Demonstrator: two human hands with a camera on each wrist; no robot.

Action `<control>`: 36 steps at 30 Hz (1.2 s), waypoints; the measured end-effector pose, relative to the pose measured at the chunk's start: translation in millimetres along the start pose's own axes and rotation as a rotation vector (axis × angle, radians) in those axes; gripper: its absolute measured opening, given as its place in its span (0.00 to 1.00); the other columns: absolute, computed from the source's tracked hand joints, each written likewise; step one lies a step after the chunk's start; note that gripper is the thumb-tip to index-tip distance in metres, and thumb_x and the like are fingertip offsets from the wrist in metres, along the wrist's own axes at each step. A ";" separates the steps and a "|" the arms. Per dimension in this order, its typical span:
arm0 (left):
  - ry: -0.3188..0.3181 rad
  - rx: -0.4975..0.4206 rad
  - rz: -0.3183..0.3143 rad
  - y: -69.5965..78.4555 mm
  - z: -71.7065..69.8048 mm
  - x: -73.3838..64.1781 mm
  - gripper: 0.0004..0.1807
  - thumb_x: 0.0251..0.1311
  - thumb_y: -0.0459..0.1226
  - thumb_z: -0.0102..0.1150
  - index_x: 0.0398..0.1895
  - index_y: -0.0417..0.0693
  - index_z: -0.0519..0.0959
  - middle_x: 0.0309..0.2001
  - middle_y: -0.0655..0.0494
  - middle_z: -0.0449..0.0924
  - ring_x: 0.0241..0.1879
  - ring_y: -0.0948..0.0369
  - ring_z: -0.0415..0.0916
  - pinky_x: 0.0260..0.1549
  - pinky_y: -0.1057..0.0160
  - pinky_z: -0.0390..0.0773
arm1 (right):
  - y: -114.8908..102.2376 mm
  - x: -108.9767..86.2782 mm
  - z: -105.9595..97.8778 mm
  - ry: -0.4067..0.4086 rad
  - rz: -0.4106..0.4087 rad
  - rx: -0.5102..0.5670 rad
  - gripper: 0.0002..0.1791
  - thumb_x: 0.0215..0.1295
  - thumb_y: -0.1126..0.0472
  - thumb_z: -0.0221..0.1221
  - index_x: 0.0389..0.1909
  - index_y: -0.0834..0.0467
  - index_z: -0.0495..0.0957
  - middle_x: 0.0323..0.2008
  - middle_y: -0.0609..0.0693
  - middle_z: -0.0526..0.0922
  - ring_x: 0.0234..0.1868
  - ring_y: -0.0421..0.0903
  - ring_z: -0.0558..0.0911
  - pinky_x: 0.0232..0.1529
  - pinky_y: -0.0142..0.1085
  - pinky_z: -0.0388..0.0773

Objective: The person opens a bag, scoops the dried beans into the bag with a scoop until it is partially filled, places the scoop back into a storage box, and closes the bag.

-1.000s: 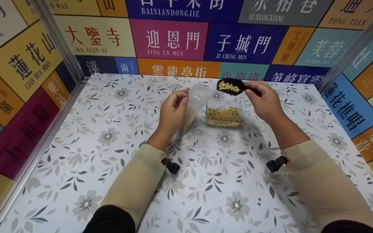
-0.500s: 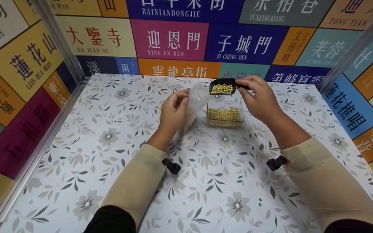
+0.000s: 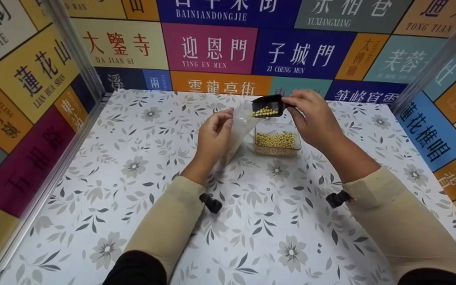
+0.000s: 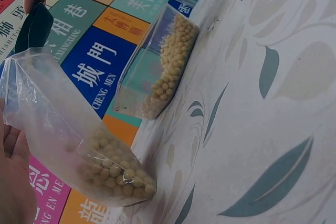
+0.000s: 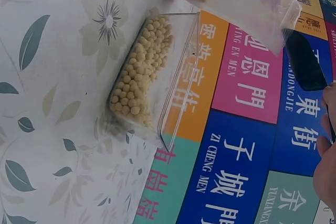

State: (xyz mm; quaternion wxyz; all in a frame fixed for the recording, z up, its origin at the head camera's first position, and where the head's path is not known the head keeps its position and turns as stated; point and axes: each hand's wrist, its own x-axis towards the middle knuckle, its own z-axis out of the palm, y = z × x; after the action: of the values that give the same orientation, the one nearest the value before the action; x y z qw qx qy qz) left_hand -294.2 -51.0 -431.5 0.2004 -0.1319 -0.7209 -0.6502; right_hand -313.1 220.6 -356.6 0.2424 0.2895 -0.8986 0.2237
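Black scoop (image 5: 304, 64) at crinkled translucent bag (image 4: 60, 106)

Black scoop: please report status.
Left hand holds clear plastic bag; right hand grips black scoop, tip at bag's mouth. Soybeans on scoop. No obstruction seen.

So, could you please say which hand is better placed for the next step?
Likely the right hand, for tipping: it holds the shallow black scoop with round yellow beans at the mouth of the translucent plastic bag, which the left hand holds.
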 end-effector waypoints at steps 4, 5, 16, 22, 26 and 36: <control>-0.005 0.013 0.005 0.6 -0.3 -0.5 0.08 0.70 0.34 0.53 0.46 0.39 0.78 0.59 0.52 0.81 0.61 0.62 0.76 0.59 0.66 0.77 | 0.2 -1.0 0.1 0.026 -0.016 0.003 0.17 0.72 0.60 0.56 0.58 0.51 0.80 0.56 0.51 0.80 0.65 0.52 0.74 0.68 0.49 0.68; -0.006 0.015 0.005 0.3 -0.6 -0.4 0.08 0.70 0.34 0.53 0.46 0.39 0.78 0.59 0.52 0.81 0.61 0.62 0.76 0.59 0.66 0.77 | 0.5 -1.2 0.4 0.033 -0.020 0.004 0.16 0.71 0.60 0.56 0.58 0.52 0.80 0.56 0.51 0.80 0.65 0.52 0.74 0.68 0.49 0.68; -0.002 -0.014 -0.007 -0.9 -1.0 1.0 0.08 0.70 0.33 0.53 0.45 0.38 0.78 0.59 0.51 0.80 0.60 0.62 0.76 0.60 0.67 0.76 | 5.7 -9.5 -1.0 0.061 0.044 0.037 0.17 0.72 0.57 0.56 0.59 0.49 0.80 0.58 0.49 0.80 0.64 0.51 0.74 0.67 0.50 0.69; -0.008 -0.001 0.040 1.3 -0.9 -0.4 0.08 0.70 0.33 0.53 0.45 0.36 0.78 0.59 0.48 0.80 0.61 0.57 0.77 0.59 0.66 0.78 | 20.0 -27.6 -8.4 0.067 0.185 0.104 0.19 0.75 0.51 0.51 0.62 0.45 0.77 0.61 0.49 0.76 0.65 0.49 0.71 0.66 0.51 0.69; -0.009 -0.005 0.050 -0.2 -0.8 -0.3 0.09 0.70 0.33 0.53 0.46 0.35 0.77 0.59 0.48 0.80 0.61 0.58 0.77 0.59 0.66 0.78 | 32.2 -40.6 -7.8 0.071 0.283 0.159 0.20 0.74 0.47 0.51 0.63 0.43 0.76 0.60 0.45 0.76 0.64 0.45 0.72 0.60 0.46 0.72; 0.000 -0.030 0.029 -3.9 0.8 1.1 0.08 0.69 0.32 0.54 0.45 0.35 0.77 0.59 0.49 0.81 0.60 0.60 0.77 0.59 0.67 0.78 | 54.5 -71.1 7.4 -0.052 0.397 0.171 0.21 0.75 0.46 0.50 0.64 0.45 0.75 0.60 0.45 0.75 0.60 0.44 0.75 0.54 0.45 0.75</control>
State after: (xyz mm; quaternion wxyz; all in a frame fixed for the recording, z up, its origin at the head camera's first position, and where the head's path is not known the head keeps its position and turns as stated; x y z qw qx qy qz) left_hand -297.0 -50.7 -434.5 0.2077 -0.1454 -0.7092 -0.6578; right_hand -298.8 285.8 -416.8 0.1448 0.1321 -0.9216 0.3350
